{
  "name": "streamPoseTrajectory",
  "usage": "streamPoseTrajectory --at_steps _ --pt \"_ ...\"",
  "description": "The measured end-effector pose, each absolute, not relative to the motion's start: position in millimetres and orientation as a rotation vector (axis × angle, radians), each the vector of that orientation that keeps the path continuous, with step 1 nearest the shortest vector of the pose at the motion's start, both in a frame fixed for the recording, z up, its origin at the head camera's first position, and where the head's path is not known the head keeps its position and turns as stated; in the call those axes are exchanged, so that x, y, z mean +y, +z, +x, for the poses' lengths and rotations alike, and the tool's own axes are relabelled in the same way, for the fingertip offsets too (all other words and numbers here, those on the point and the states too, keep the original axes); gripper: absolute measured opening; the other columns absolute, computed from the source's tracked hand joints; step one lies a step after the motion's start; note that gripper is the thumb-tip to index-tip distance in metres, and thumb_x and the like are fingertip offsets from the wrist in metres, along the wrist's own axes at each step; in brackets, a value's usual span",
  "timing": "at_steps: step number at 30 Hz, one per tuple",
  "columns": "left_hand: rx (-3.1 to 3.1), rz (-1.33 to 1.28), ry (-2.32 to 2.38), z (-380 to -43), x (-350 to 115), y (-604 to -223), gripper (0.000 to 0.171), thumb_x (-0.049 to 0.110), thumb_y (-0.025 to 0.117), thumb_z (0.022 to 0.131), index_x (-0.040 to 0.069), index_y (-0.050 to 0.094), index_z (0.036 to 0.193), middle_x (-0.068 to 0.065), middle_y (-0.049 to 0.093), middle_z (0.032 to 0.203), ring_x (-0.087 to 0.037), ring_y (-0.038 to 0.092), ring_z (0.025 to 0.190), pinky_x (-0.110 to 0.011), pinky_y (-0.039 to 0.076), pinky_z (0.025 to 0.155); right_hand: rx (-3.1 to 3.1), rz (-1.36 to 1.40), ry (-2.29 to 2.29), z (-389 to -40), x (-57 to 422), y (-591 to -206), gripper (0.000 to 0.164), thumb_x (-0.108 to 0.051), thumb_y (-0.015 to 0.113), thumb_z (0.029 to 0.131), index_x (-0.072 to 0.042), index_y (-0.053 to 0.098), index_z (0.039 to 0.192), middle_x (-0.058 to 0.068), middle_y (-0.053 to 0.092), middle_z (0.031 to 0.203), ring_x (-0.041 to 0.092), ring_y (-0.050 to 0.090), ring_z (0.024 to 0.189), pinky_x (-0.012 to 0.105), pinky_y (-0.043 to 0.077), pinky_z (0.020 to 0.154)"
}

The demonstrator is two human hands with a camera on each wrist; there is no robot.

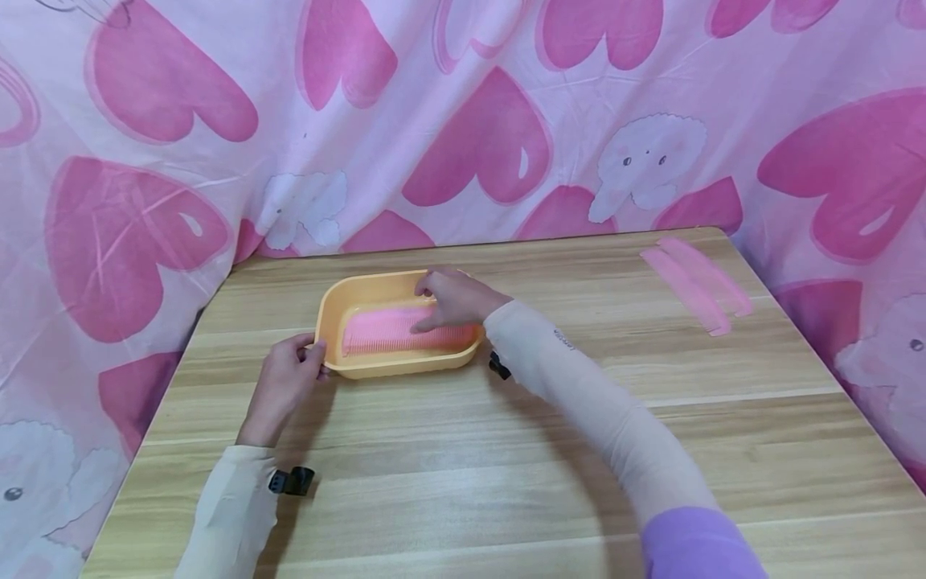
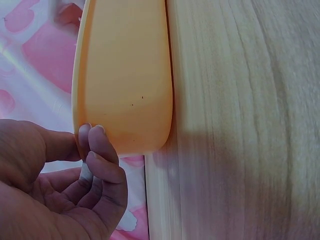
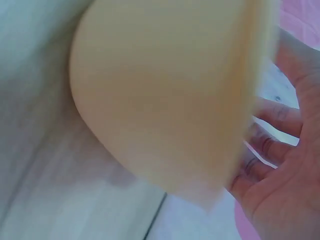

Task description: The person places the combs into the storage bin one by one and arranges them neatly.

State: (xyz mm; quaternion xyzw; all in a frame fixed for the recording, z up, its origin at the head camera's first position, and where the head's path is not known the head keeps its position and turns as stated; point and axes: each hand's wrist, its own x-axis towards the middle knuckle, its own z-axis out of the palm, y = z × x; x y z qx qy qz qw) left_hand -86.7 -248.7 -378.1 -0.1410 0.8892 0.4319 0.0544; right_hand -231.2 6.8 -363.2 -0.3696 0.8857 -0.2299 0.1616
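Note:
A yellow plastic tray [image 1: 405,368] sits on the table, with a pink comb [image 1: 383,330] lying flat inside it. My left hand [image 1: 285,382] pinches the tray's left end at the rim between thumb and fingers; the left wrist view shows this hand [image 2: 75,185] against the tray's outer wall [image 2: 125,75]. Over the tray's right half, my right hand [image 1: 459,299] reaches in with thumb and fingers spread, the thumb close to the comb. Whether it touches the comb cannot be told. In the right wrist view the tray wall [image 3: 160,100] partly hides the fingers of this hand [image 3: 280,165].
Pink combs [image 1: 694,281] lie side by side, partly overlapping, near the table's far right corner. The wooden table [image 1: 434,482] ends at a pink heart-patterned cloth [image 1: 477,145] hanging behind and along both sides. A small black device [image 1: 292,481] is strapped at the left wrist.

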Motion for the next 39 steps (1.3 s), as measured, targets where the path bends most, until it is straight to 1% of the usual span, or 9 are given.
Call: streamPoseTrajectory --at_steps 3,8,16,21,26,29,33,36,39 --pt "2.697 -0.427 1.310 -87 -248 -378 0.045 0.020 0.040 0.109 -0.010 0.049 0.142 -0.015 0.065 0.094 -0.019 0.064 0.078 -0.033 0.057 0.070 2.523 -1.049 -0.724 -235 19 -353 0.071 -0.040 0.085 0.082 0.003 0.061 0.133 0.013 0.061 0.132 0.025 0.056 0.122 0.034 0.045 0.104" --pt "2.695 -0.432 1.310 -87 -247 -377 0.045 0.020 0.040 0.109 -0.009 0.049 0.142 -0.015 0.065 0.095 -0.020 0.064 0.079 -0.032 0.057 0.069 2.573 -1.056 -0.825 -242 46 -334 0.069 -0.038 0.085 0.082 0.004 0.062 0.132 0.015 0.060 0.128 0.028 0.056 0.118 0.037 0.047 0.101" --pt "2.709 -0.427 1.304 -87 -248 -378 0.045 0.020 0.040 0.109 -0.010 0.049 0.141 -0.015 0.065 0.094 -0.019 0.064 0.078 -0.026 0.054 0.065 2.677 -0.880 -0.965 -248 109 -319 0.062 -0.035 0.084 0.083 -0.001 0.063 0.131 0.013 0.060 0.126 0.033 0.058 0.114 0.045 0.051 0.096" --pt "2.711 -0.432 1.303 -87 -248 -378 0.044 0.019 0.040 0.109 -0.009 0.050 0.141 -0.014 0.065 0.092 -0.018 0.064 0.077 -0.025 0.054 0.064 2.746 -0.698 -0.967 -253 160 -324 0.062 -0.037 0.083 0.085 -0.002 0.063 0.132 0.016 0.061 0.130 0.033 0.056 0.116 0.049 0.049 0.097" --pt "2.706 -0.430 1.315 -86 -247 -378 0.044 0.019 0.040 0.108 -0.010 0.050 0.140 -0.014 0.065 0.092 -0.017 0.064 0.076 -0.026 0.055 0.065 2.746 -0.499 -0.991 -251 216 -336 0.065 -0.041 0.080 0.087 -0.001 0.059 0.135 0.018 0.056 0.135 0.037 0.050 0.123 0.053 0.045 0.099" --pt "2.708 -0.413 1.320 -86 -247 -378 0.044 0.019 0.040 0.108 -0.011 0.050 0.140 -0.015 0.066 0.092 -0.017 0.065 0.075 -0.028 0.056 0.066 2.757 -0.426 -0.954 -246 247 -344 0.072 -0.048 0.077 0.088 0.001 0.057 0.137 0.020 0.054 0.139 0.039 0.048 0.126 0.055 0.044 0.101" --pt "2.716 -0.404 1.314 -86 -248 -377 0.044 0.018 0.041 0.108 -0.011 0.050 0.140 -0.015 0.066 0.092 -0.017 0.065 0.075 -0.028 0.056 0.066 2.900 -0.415 -0.742 -241 284 -352 0.075 -0.057 0.073 0.087 0.000 0.063 0.133 0.018 0.059 0.136 0.035 0.052 0.123 0.055 0.045 0.098" --pt "2.718 -0.405 1.305 -86 -248 -377 0.044 0.019 0.041 0.108 -0.011 0.051 0.140 -0.015 0.066 0.092 -0.018 0.065 0.075 -0.026 0.055 0.064 2.913 -0.371 -0.731 -240 308 -358 0.074 -0.054 0.075 0.087 0.000 0.061 0.136 0.019 0.058 0.136 0.036 0.051 0.124 0.057 0.044 0.099" --pt "2.718 -0.408 1.296 -86 -248 -378 0.045 0.019 0.041 0.108 -0.011 0.050 0.140 -0.016 0.066 0.092 -0.019 0.065 0.076 -0.025 0.054 0.063 2.819 -0.260 -0.847 -239 326 -364 0.082 -0.050 0.078 0.086 0.007 0.052 0.140 0.026 0.049 0.141 0.043 0.045 0.129 0.061 0.040 0.103"
